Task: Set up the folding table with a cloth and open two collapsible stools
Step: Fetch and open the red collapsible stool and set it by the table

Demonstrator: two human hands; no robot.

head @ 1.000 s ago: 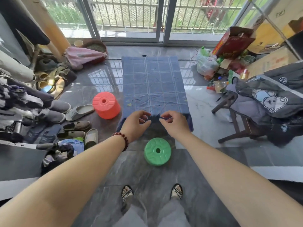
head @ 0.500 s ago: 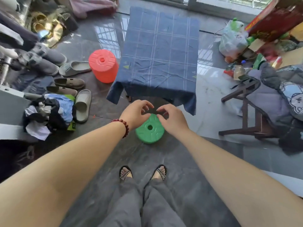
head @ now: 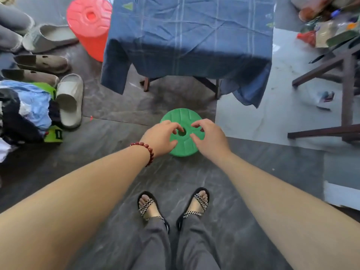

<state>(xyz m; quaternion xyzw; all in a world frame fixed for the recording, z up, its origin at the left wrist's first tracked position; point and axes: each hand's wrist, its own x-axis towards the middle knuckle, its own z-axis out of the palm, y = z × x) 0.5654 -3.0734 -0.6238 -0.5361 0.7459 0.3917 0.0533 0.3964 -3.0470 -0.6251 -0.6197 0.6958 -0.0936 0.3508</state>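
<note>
Collapsed to a low disc on dark marbled floor tiles, just in front of the table's near edge: round green plastic stool (head: pixel 185 119), ribbed top, 1 hole at its centre. Over it, left hand (head: pixel 159 137) and right hand (head: pixel 210 139), 1 on each side of the hole, fingers loosely curled and narrow, nothing pinched between them; contact with the plastic not clear. Around the left wrist, a dark red bead bracelet (head: pixel 146 151).

Beyond, a creased blue checked cloth (head: pixel 187 36) draped over the folding table, corners hanging limp, dark crossed table legs (head: pixel 145 84) showing beneath. Just left of the cloth, an opened red plastic stool (head: pixel 89 26), tall, tapered, same ribbed top with a hole.

Further left, pale rubber slippers (head: pixel 70 100) beside a crumpled heap of clothes (head: pixel 25 110). At right, a dark wooden frame (head: pixel 346 90) on paler tiles. Nearest, 2 feet in black checked-strap sandals (head: pixel 148 207).
</note>
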